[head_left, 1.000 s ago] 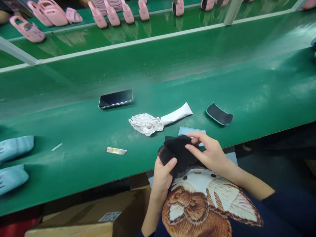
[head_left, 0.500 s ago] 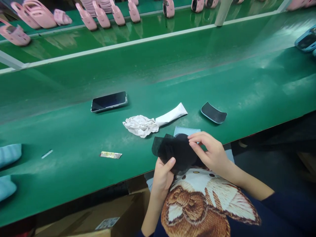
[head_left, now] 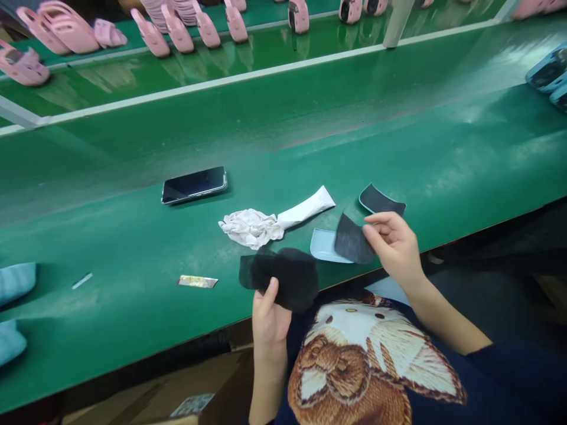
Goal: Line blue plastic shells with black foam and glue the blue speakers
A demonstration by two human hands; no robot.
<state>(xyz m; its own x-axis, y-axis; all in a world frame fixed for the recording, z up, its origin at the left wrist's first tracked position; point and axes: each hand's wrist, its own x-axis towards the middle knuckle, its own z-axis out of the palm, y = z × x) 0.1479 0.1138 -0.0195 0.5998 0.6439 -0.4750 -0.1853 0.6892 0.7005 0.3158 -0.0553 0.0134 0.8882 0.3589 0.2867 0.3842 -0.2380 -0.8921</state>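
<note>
**Q:** Entry one: left hand?

**A:** My left hand is closed on a sheer black fabric piece, thumb pressed across its near edge and the rest of the piece spreading left and right of the grip.

**Q:** Entry two: right hand?

**A:** My right hand pinches a smaller dark sheet by its right edge, thumb and fingers together on it. The two pieces hang apart, one per hand.

**Q:** Step in hand, and what it calls for?

**A:** I judge this to be handling the two dark pieces separately. The edge pinch on the right calls for a steady hold, as that sheet has little grip on it.

**Q:** Directly around them?

**A:** A pale blue insert lies on the green bench, just beneath the dark sheet. Further right sits a dark-faced blue insert.

**Q:** Further out?

**A:** Far of my hands lie a crumpled white cloth, a white tube and a smartphone. A foil wrapper lies left of the black piece, pale blue slippers sit at far left, and pink clogs line the far bench.
</note>
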